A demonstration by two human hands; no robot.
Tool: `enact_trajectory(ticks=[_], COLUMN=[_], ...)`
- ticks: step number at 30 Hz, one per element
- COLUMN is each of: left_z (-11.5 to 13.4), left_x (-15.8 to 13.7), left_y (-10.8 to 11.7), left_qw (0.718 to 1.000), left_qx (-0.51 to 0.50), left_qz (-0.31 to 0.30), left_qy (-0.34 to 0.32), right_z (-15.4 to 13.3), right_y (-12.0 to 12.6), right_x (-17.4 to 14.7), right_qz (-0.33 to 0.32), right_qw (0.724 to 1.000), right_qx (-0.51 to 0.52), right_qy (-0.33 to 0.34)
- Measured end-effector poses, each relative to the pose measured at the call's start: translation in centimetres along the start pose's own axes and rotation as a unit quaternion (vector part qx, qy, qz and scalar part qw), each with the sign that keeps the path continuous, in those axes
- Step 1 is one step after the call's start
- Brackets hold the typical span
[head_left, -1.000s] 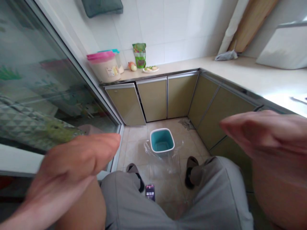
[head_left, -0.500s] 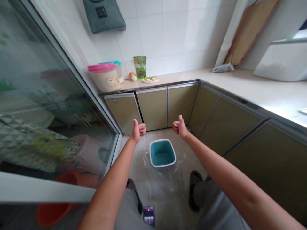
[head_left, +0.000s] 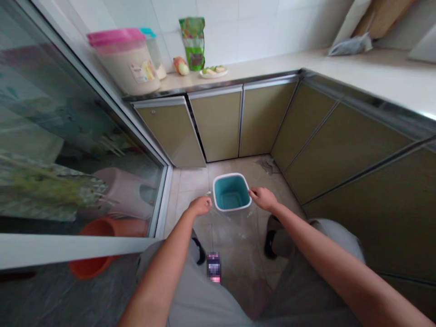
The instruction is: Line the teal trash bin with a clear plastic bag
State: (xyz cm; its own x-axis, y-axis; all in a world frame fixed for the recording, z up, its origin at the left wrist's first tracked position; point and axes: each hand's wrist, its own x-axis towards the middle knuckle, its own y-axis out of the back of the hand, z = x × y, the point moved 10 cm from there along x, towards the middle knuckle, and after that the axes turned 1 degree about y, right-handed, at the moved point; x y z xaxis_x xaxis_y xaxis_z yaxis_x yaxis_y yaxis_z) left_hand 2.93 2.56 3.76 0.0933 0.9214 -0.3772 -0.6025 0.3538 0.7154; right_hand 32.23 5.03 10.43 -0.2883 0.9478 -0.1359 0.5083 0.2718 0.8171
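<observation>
A teal bin (head_left: pixel 231 206) with a white rim stands on the tiled floor between my feet. Thin clear plastic, like a bag (head_left: pixel 242 223), lies around its lower part and in front of it. My left hand (head_left: pixel 200 205) is closed just left of the bin, fingers pinched at the plastic's edge. At the right rim, my right hand (head_left: pixel 263 198) is closed too, its fingertips pinching by the bin's corner where the plastic comes up. The plastic is so clear that its edges are hard to make out.
Cabinets (head_left: pixel 216 125) enclose the floor behind and to the right. On the counter (head_left: pixel 262 68) stand a pink-lidded container (head_left: pixel 126 63), a green pouch (head_left: pixel 194 45), an onion (head_left: pixel 180 66) and a plate of food (head_left: pixel 213 72). A glass door (head_left: pixel 85 136) borders the left, with an orange bucket (head_left: pixel 93 245) beyond it.
Both hands have gone from thumbs-up fists above the bin down to its left and right sides, closing at the plastic. The view has tilted down and come closer to the floor.
</observation>
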Motion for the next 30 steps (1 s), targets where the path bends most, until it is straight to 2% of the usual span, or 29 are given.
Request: enact_trajectory(ticks=[3,7,10,14,17,22,30], left_z=[-3.6,-6.1,-6.1,-4.4,-3.8,-4.2,-4.2], left_x=[0.2,0.2,-0.2,-1.1,-1.6,-2.1,-2.8], left_y=[-4.6,-8.5,-10.3,-11.6,-11.9,-11.8,-11.2], left_qw=[0.996,0.99,0.985,0.973,0.967,0.966,0.961], left_qx=[0.055,0.074,0.084,0.132,0.154,0.15,0.176], left_qz=[-0.062,-0.113,-0.145,-0.189,-0.205,-0.21,-0.211], left_qy=[0.018,0.046,0.045,0.002,-0.007,-0.008,-0.008], right_z=[0.4,0.5,0.4,0.9,1.4,1.3,0.5], right_y=[-5.8,-10.7,-13.5,-16.4,-17.6,-18.3,-17.0], right_x=[-0.1,0.3,0.4,0.8,1.6,2.4,2.3], right_qz=[-0.088,-0.132,-0.161,-0.213,-0.224,-0.222,-0.218], right_qw=[0.988,0.979,0.973,0.964,0.962,0.962,0.959], right_qx=[-0.124,-0.148,-0.146,-0.14,-0.147,-0.154,-0.174], right_qy=[0.035,0.059,0.081,0.071,0.046,0.041,0.054])
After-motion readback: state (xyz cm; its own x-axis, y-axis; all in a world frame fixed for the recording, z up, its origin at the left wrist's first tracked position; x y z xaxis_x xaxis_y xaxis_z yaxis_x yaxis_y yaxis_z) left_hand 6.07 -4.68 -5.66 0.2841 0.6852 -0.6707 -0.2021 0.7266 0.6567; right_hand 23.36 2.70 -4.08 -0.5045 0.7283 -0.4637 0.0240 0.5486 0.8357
